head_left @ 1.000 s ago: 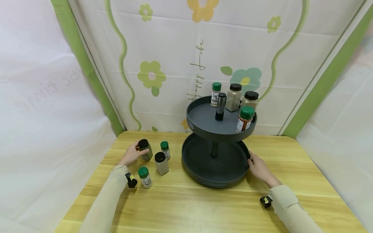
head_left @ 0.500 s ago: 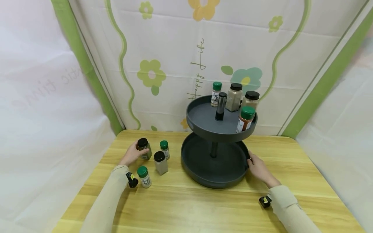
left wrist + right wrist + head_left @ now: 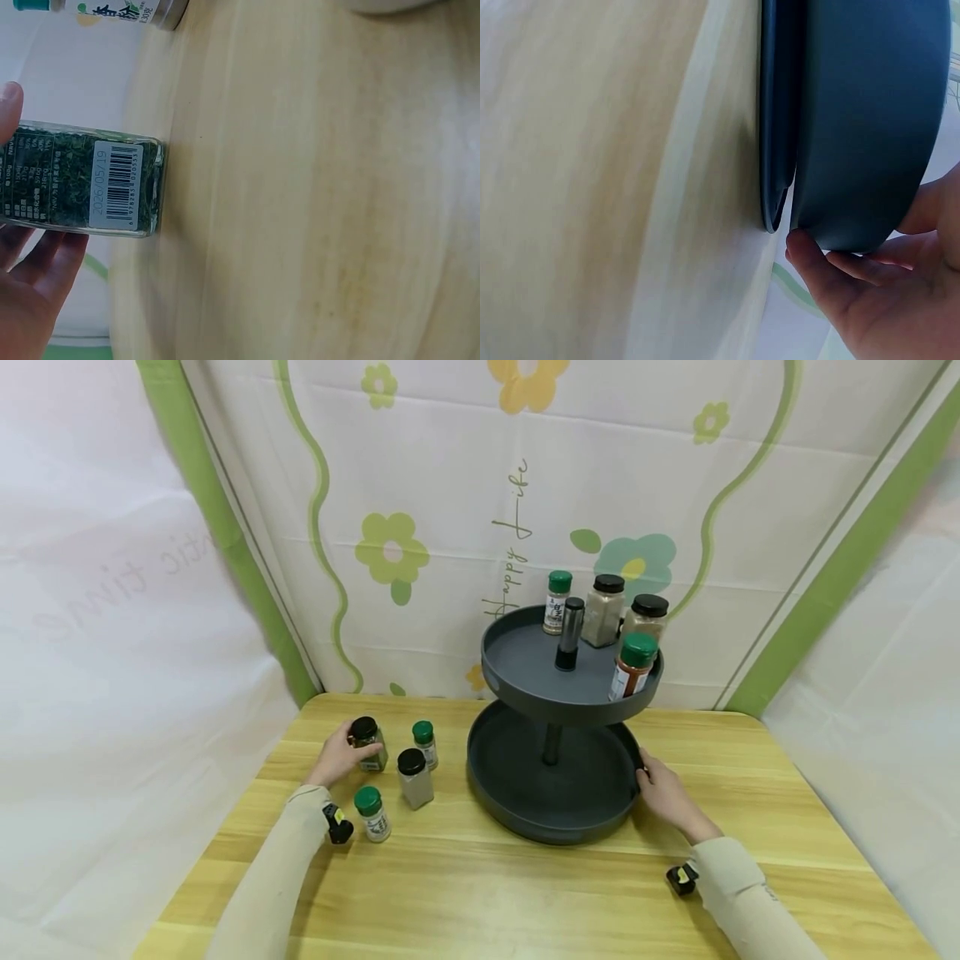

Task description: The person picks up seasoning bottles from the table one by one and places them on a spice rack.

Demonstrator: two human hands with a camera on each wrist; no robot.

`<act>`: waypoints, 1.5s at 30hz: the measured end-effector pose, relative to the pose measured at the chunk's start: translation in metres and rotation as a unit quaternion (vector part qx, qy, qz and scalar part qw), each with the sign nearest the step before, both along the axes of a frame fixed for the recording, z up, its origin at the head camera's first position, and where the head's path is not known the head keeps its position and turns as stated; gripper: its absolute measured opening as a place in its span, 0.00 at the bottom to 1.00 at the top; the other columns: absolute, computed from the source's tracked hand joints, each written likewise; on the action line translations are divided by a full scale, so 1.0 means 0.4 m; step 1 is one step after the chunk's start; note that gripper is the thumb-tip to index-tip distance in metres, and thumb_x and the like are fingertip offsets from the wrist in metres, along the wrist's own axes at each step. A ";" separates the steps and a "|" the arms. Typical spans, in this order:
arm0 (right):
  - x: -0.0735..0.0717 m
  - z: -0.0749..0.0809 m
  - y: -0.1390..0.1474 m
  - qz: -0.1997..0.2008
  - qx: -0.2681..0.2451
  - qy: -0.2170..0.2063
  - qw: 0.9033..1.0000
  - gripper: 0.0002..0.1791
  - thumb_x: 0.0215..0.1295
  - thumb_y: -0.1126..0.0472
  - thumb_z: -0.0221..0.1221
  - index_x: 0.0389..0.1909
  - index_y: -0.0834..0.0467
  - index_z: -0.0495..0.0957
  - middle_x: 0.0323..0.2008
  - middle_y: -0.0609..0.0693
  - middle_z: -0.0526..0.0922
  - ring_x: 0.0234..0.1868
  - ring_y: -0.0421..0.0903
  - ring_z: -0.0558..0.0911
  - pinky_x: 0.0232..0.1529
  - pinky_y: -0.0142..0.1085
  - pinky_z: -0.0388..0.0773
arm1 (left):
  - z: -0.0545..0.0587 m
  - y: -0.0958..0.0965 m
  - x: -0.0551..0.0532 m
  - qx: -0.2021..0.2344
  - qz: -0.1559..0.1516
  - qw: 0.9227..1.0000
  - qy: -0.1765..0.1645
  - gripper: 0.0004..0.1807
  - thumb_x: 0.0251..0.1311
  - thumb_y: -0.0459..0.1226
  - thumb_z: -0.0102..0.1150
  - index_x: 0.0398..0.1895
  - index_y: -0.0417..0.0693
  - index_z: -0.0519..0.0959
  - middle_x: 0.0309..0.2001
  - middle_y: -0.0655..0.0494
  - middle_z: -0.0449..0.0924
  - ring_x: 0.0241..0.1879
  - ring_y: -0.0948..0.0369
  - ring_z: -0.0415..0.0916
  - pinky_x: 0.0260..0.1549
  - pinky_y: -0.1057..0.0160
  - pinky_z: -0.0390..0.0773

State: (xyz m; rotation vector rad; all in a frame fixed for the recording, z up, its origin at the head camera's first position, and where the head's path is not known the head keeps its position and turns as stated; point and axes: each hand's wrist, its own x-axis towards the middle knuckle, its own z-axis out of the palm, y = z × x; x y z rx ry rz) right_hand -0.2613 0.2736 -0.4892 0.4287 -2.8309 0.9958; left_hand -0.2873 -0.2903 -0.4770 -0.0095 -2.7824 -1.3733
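Note:
At the table's left, my left hand (image 3: 333, 760) grips a square glass jar (image 3: 372, 758) of dried green herbs with a black lid. The left wrist view shows its barcode label (image 3: 116, 186), the thumb on one side and fingers on the other. My right hand (image 3: 667, 793) holds the right side of the lower tray (image 3: 551, 835) of a dark grey two-tier turntable, with fingers at its rim and under-edge. In the right wrist view the tray wall (image 3: 870, 127) sits between thumb and fingers. That lower tray bears nothing.
Beside the held jar stand a green-capped shaker (image 3: 424, 745), a black-lidded jar (image 3: 416, 781) and another green-capped shaker (image 3: 372, 817). On the upper tray (image 3: 525, 668) several spice containers stand around the metal post (image 3: 570, 631). A printed curtain (image 3: 450, 635) hangs behind the table.
The herb jar has shifted slightly to the left in my left hand. My right hand and the turntable stay in place.

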 end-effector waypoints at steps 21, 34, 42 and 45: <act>0.001 0.004 -0.007 -0.001 -0.001 0.006 1.000 0.27 0.73 0.68 0.42 0.66 0.80 0.50 0.62 0.79 0.58 0.61 0.72 0.62 0.57 0.61 0.63 | 0.033 -0.038 0.049 0.045 0.051 0.996 0.049 0.38 0.53 0.49 0.68 0.62 0.38 0.66 0.57 0.35 0.70 0.58 0.43 0.66 0.55 0.45 0.67; 0.001 0.002 -0.002 0.004 -0.005 0.013 1.000 0.27 0.72 0.69 0.42 0.66 0.80 0.50 0.61 0.79 0.58 0.60 0.72 0.63 0.54 0.61 0.66 | 0.127 -0.049 0.091 0.030 0.061 0.992 0.106 0.38 0.52 0.49 0.69 0.62 0.41 0.68 0.55 0.39 0.72 0.54 0.46 0.69 0.49 0.47 0.70; 0.005 0.002 0.000 0.003 0.005 0.020 1.000 0.27 0.71 0.70 0.43 0.65 0.81 0.51 0.60 0.79 0.59 0.58 0.72 0.65 0.52 0.60 0.67 | 0.197 -0.024 0.119 0.038 0.054 0.993 0.097 0.39 0.48 0.54 0.70 0.59 0.44 0.69 0.53 0.44 0.73 0.50 0.51 0.70 0.44 0.53 0.73; 0.004 0.001 0.001 0.004 0.003 0.017 1.000 0.27 0.71 0.70 0.43 0.65 0.81 0.51 0.61 0.79 0.59 0.58 0.72 0.65 0.52 0.60 0.67 | 0.224 -0.007 0.128 0.037 0.045 0.994 0.096 0.39 0.48 0.55 0.69 0.59 0.45 0.68 0.51 0.46 0.73 0.48 0.52 0.70 0.42 0.55 0.73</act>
